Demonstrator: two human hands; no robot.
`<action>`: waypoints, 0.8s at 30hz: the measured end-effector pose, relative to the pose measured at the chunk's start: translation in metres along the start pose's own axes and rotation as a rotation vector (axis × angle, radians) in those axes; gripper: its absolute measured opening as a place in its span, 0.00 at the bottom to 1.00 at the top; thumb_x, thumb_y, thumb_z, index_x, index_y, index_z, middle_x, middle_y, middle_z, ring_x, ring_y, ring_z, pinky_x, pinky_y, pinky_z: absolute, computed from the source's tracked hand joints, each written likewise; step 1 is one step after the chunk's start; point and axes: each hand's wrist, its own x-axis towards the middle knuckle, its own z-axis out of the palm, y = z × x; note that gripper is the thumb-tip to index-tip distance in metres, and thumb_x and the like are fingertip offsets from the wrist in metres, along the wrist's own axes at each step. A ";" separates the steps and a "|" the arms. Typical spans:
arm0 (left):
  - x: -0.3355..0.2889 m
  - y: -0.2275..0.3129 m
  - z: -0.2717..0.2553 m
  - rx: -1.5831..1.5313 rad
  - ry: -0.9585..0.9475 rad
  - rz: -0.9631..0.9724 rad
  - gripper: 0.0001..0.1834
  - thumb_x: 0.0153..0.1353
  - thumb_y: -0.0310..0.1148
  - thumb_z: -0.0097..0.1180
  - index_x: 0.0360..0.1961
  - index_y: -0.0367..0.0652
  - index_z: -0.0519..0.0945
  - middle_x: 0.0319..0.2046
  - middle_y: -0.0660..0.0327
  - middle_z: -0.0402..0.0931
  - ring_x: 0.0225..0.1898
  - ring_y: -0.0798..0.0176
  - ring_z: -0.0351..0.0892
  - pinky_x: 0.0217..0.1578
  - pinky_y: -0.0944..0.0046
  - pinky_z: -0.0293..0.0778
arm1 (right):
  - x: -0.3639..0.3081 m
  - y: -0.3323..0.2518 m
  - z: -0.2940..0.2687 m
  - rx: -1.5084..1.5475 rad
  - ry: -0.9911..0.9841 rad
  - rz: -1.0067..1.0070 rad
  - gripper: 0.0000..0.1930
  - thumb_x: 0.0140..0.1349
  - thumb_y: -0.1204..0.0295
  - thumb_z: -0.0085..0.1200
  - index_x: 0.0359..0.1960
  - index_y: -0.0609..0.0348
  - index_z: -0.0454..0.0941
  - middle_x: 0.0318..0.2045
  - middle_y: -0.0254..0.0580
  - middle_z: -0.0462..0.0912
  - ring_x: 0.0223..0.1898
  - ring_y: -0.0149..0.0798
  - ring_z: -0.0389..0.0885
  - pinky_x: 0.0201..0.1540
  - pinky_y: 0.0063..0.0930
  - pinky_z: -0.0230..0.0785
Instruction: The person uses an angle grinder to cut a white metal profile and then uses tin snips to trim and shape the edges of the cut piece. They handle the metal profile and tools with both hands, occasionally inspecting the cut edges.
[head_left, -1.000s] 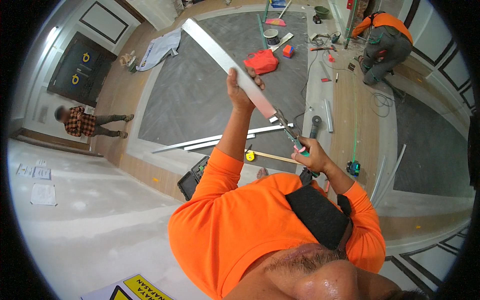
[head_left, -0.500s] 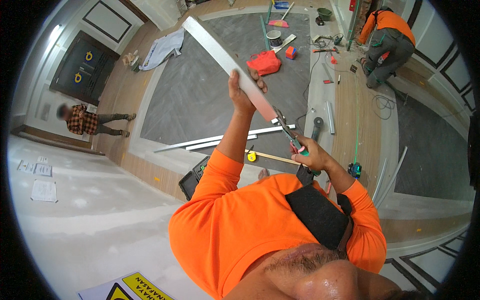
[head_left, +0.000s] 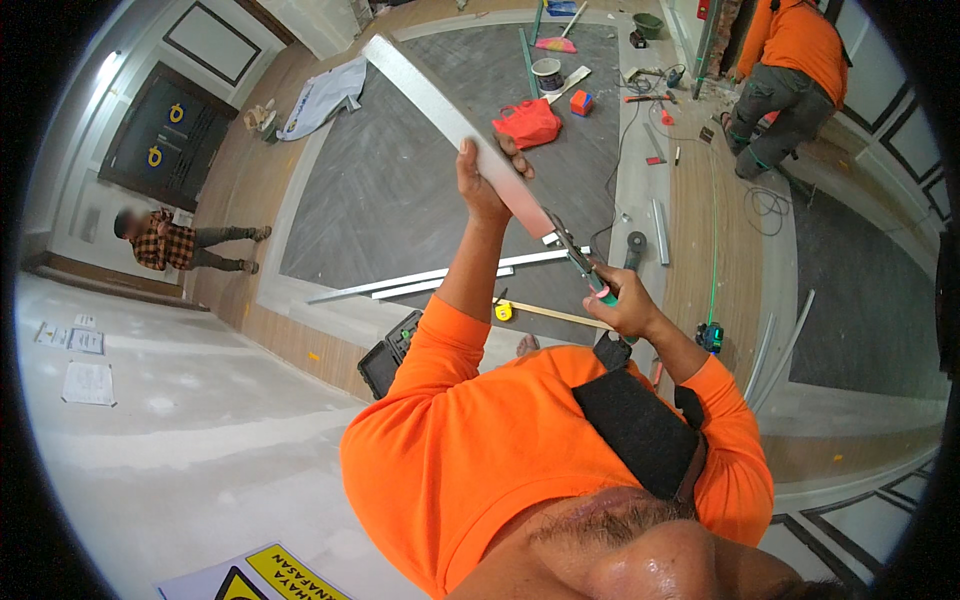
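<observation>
A long silver metal channel (head_left: 430,100) slants up and away from me, held off the floor. My left hand (head_left: 484,195) is closed around its middle, thumb on one side and fingers on the other. In my right hand (head_left: 632,304) I grip tin snips (head_left: 578,258) with green and pinkish handles. Their jaws are at the channel's near end, touching or overlapping its edge. How deep the blades sit in the metal cannot be made out.
Thin metal strips (head_left: 450,277), a yellow tape measure (head_left: 504,312), an angle grinder (head_left: 635,248) and an open dark case (head_left: 388,355) lie nearby. A red bag (head_left: 527,123) lies farther off. A co-worker (head_left: 790,80) bends at the far right; another person (head_left: 165,240) stands left.
My right fingers have closed further on the snips' handles, and the jaws look closer together. The channel is nearly still. The co-worker at the far right has shifted slightly right.
</observation>
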 end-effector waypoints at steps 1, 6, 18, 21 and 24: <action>0.001 0.001 0.002 0.012 -0.025 0.016 0.31 0.66 0.60 0.44 0.41 0.37 0.74 0.33 0.53 0.75 0.28 0.55 0.78 0.27 0.54 0.77 | 0.000 0.003 0.000 -0.063 0.031 0.009 0.37 0.52 0.70 0.62 0.67 0.62 0.67 0.29 0.37 0.78 0.31 0.29 0.73 0.37 0.24 0.69; 0.002 0.001 0.012 0.286 0.303 0.194 0.32 0.65 0.55 0.55 0.54 0.35 0.69 0.38 0.52 0.75 0.33 0.55 0.79 0.34 0.53 0.77 | 0.000 -0.006 -0.005 -0.369 0.160 0.080 0.37 0.50 0.75 0.60 0.66 0.66 0.66 0.37 0.49 0.83 0.29 0.36 0.79 0.37 0.26 0.71; 0.016 0.030 -0.002 0.241 0.423 0.022 0.29 0.65 0.52 0.58 0.59 0.50 0.64 0.38 0.61 0.72 0.36 0.61 0.76 0.35 0.53 0.79 | -0.008 0.044 -0.010 -0.129 -0.099 0.122 0.45 0.48 0.74 0.59 0.72 0.66 0.55 0.43 0.44 0.79 0.45 0.37 0.77 0.52 0.30 0.69; 0.014 0.035 -0.009 0.150 0.284 0.016 0.29 0.67 0.54 0.54 0.61 0.52 0.63 0.37 0.63 0.72 0.35 0.63 0.76 0.34 0.54 0.79 | -0.006 0.015 -0.021 -0.031 -0.199 0.162 0.46 0.48 0.68 0.62 0.72 0.60 0.57 0.43 0.45 0.80 0.46 0.39 0.78 0.54 0.31 0.69; 0.010 0.032 -0.007 0.097 0.196 -0.008 0.30 0.67 0.55 0.53 0.64 0.53 0.62 0.37 0.64 0.73 0.35 0.64 0.76 0.34 0.54 0.79 | -0.004 0.011 -0.025 0.003 -0.243 0.174 0.45 0.48 0.68 0.63 0.72 0.58 0.59 0.43 0.44 0.80 0.46 0.38 0.78 0.54 0.33 0.69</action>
